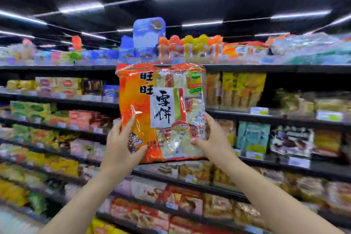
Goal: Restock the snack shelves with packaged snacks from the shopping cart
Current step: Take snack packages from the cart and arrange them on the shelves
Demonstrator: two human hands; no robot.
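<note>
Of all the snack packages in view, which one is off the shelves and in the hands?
The large orange-and-white rice cracker bag, gripped at its lower corners by the left hand and right hand; all others sit on shelves.

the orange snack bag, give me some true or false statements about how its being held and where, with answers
1. Both hands hold the orange snack bag. True: the left hand and the right hand grip its lower corners.
2. The bag lies flat on a shelf. False: it is held upright in the air in front of the shelves.
3. The bag has a cartoon child printed near its bottom left. True.
4. The shelves behind are bare. False: they are packed with snack packages.
5. The shopping cart stands beside the bag. False: no cart is in view.
</note>
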